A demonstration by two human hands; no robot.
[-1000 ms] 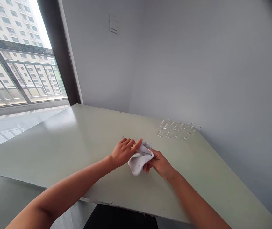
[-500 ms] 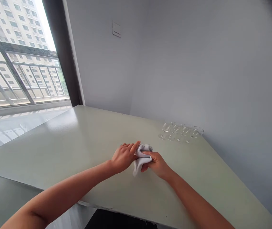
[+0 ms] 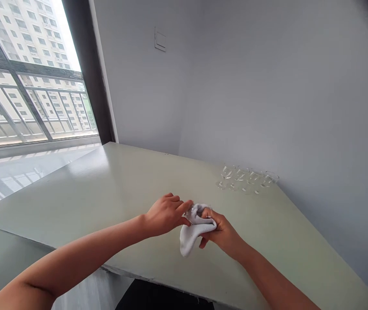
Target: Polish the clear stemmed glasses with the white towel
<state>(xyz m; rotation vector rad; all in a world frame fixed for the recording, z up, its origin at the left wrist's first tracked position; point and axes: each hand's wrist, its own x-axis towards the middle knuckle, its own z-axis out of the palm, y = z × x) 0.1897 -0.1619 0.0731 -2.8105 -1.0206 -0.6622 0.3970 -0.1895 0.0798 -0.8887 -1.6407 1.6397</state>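
Note:
My left hand point(image 3: 167, 214) is closed on a small clear stemmed glass point(image 3: 189, 213), tipped on its side with its rim toward the right. My right hand point(image 3: 221, 230) is closed on a white cloth point(image 3: 190, 239). Part of the cloth is bunched at the glass's bowl, where my right thumb presses, and a loose fold hangs below. Cloth and fingers hide most of the glass. Both hands are above the near half of the table point(image 3: 132, 185).
Several clear stemmed glasses point(image 3: 240, 175) stand upright in a group at the table's far right, close to the grey wall point(image 3: 268, 94). A large window point(image 3: 35, 86) is at the left. Below the table's near edge shows something black point(image 3: 161, 297).
My right hand has turned and shifted slightly right and down with the cloth. More of the glass now shows between the hands. The view has shifted a little.

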